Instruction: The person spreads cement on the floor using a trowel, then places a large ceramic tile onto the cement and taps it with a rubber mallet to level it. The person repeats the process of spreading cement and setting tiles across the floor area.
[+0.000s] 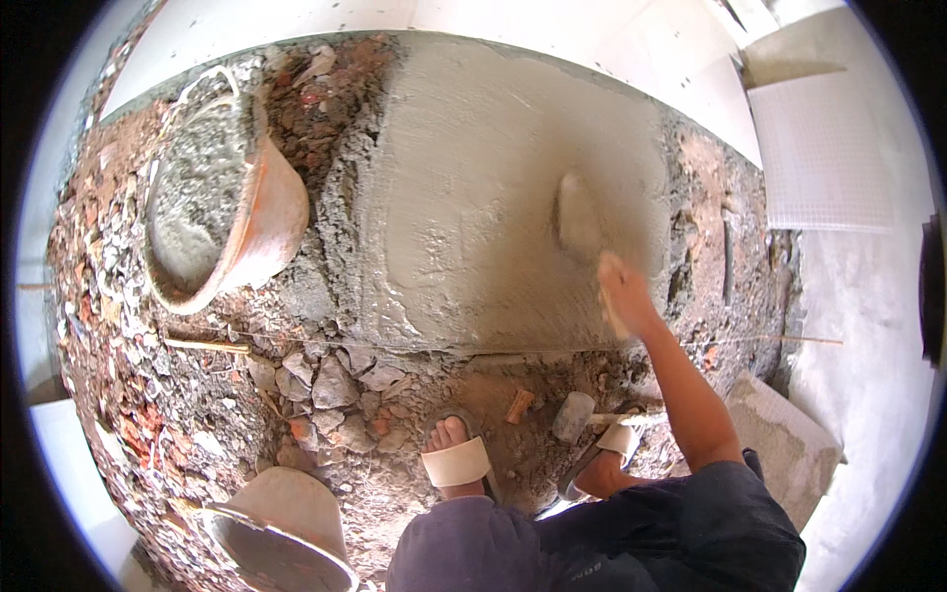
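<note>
My right hand (623,296) is closed on the handle of a cement-coated trowel, its blade (577,212) lying on or just above the smoothed patch of wet grey mortar (444,197) at the middle. My left hand is not in view. A taut string crosses along the patch's near edge.
Left are a worn bucket of mortar (197,237) and a tilted pale bucket (296,508). My sandalled feet (454,464) stand among rubble (335,385) beside a hammer (572,416). A white tiled surface (592,49) borders the back; grid-patterned tiles (824,158) and a board (784,434) lie right.
</note>
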